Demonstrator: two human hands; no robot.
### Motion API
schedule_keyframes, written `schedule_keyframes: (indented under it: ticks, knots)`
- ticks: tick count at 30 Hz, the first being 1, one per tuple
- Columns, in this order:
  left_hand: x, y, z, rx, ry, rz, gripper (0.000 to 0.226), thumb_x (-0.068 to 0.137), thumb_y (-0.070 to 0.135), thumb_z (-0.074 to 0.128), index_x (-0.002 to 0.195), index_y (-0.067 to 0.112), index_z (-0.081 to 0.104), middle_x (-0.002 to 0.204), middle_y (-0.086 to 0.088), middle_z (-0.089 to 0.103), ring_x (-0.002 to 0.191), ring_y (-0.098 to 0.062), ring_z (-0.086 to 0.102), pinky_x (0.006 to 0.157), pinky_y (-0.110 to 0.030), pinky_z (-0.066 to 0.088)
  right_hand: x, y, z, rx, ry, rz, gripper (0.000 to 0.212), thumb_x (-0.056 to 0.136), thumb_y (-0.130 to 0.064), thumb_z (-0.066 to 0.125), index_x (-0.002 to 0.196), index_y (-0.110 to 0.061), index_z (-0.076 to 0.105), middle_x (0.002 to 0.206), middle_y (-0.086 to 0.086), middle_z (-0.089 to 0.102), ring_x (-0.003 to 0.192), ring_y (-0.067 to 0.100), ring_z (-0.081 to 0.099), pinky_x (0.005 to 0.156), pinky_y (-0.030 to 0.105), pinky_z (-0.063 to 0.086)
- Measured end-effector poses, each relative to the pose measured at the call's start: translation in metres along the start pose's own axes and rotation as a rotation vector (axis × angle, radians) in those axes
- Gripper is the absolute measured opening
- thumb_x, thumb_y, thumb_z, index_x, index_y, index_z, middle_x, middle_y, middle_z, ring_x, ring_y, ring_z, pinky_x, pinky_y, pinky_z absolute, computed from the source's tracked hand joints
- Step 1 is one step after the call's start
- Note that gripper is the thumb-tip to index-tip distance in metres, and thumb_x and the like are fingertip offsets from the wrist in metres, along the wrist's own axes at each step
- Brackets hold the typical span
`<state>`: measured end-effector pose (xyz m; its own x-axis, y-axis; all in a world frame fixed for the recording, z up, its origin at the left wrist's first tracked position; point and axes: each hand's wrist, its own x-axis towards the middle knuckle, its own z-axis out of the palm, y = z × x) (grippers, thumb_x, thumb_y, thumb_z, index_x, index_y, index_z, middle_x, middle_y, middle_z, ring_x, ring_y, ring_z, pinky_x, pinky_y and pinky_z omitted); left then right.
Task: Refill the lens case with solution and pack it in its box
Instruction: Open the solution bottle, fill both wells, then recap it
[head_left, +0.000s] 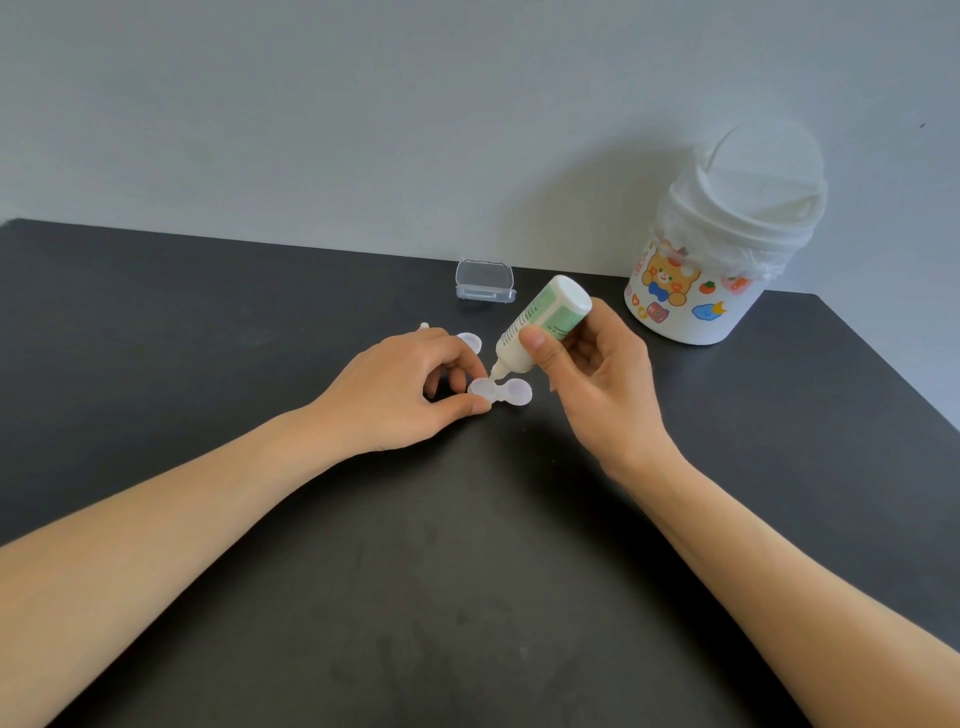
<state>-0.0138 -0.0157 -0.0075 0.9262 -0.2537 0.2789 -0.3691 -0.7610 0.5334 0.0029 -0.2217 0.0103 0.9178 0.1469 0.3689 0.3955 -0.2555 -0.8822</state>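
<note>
- Where the grey wall meets it, the dark table (208, 338) fills most of the view, with both bare forearms reaching in from the near edge.
- At the far right stands a white lidded bin (722, 244), its swing lid tilted, a liner folded over the rim and cartoon stickers on its side.
- Wrapped around the solution bottle (545, 322), the right hand (597, 379) holds it tipped nozzle-down, thumb pressed on the bottle's side; the nozzle points into the left well of the lens case.
- Resting on the table, the left hand (405, 389) pinches the left end of the lens case between thumb and fingertips.
- Lying flat between the two hands, the lens case (500, 391) shows both pale wells uncapped.
- Near the wall behind the bottle, the clear plastic box (485, 283) stands with its lid raised.
- Just beyond the left hand lies a loose round cap (469, 342); a smaller white piece beside it is mostly hidden.
</note>
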Motion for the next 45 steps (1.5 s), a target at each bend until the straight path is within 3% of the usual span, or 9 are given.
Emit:
schedule_keyframes:
  ticks: [13,16,22,28,33,38,45]
  knots:
    - [0.0,0.001,-0.001,-0.006,0.002,0.003,0.016,0.083,0.048,0.072,0.094,0.04,0.063,0.081,0.018,0.06,0.074,-0.007,0.053,0.062,-0.022,0.043,0.002,0.005,-0.001,0.065,0.008,0.014,0.018,0.084,-0.05,0.069,0.098,-0.04,0.064,0.097,-0.009,0.075,0.089,0.017,0.071,0.073,0.038,0.056]
    - [0.0,0.001,-0.001,-0.008,0.002,0.002,0.016,0.082,0.048,0.072,0.094,0.04,0.063,0.081,0.018,0.06,0.074,-0.007,0.053,0.062,-0.024,0.046,0.002,0.009,-0.002,0.074,0.013,0.048,0.02,0.086,-0.049,0.069,0.101,-0.036,0.065,0.099,-0.006,0.075,0.087,0.017,0.071,0.073,0.039,0.057]
    - [0.001,0.001,0.0,-0.003,0.006,0.001,0.017,0.082,0.048,0.072,0.094,0.039,0.065,0.081,0.018,0.06,0.073,-0.009,0.053,0.064,-0.029,0.049,0.002,0.012,-0.003,0.229,0.028,0.173,0.036,0.087,-0.043,0.072,0.107,-0.012,0.069,0.096,0.002,0.077,0.063,0.004,0.059,0.061,0.021,0.049]
    - [0.001,0.001,0.001,-0.003,0.002,-0.005,0.017,0.082,0.048,0.072,0.094,0.038,0.065,0.081,0.018,0.06,0.072,-0.01,0.053,0.063,-0.026,0.046,0.002,0.014,-0.008,0.448,0.011,0.323,0.029,0.087,-0.036,0.074,0.1,-0.01,0.073,0.084,0.009,0.063,0.062,0.01,0.049,0.064,0.025,0.046]
    - [0.001,0.002,0.001,-0.002,0.002,-0.003,0.015,0.082,0.047,0.072,0.093,0.04,0.064,0.082,0.018,0.06,0.072,-0.011,0.053,0.062,-0.021,0.042,0.003,0.016,-0.012,0.628,-0.016,0.408,0.016,0.094,-0.026,0.071,0.092,-0.011,0.076,0.079,0.007,0.06,0.066,0.01,0.053,0.064,0.022,0.05]
    - [0.0,0.001,0.001,0.003,-0.002,-0.002,0.015,0.083,0.048,0.07,0.094,0.042,0.062,0.083,0.019,0.06,0.073,-0.01,0.053,0.062,-0.02,0.039,0.005,0.016,-0.014,0.718,-0.013,0.461,0.012,0.087,-0.023,0.075,0.089,-0.011,0.077,0.076,0.005,0.068,0.066,0.013,0.059,0.063,0.022,0.053]
    - [-0.001,0.001,0.001,0.008,-0.006,0.007,0.015,0.084,0.047,0.069,0.095,0.041,0.063,0.083,0.019,0.059,0.075,-0.01,0.053,0.063,-0.022,0.042,0.009,0.015,-0.023,0.711,-0.019,0.407,0.02,0.082,-0.017,0.072,0.1,-0.007,0.069,0.094,0.013,0.078,0.071,0.015,0.07,0.065,0.023,0.057]
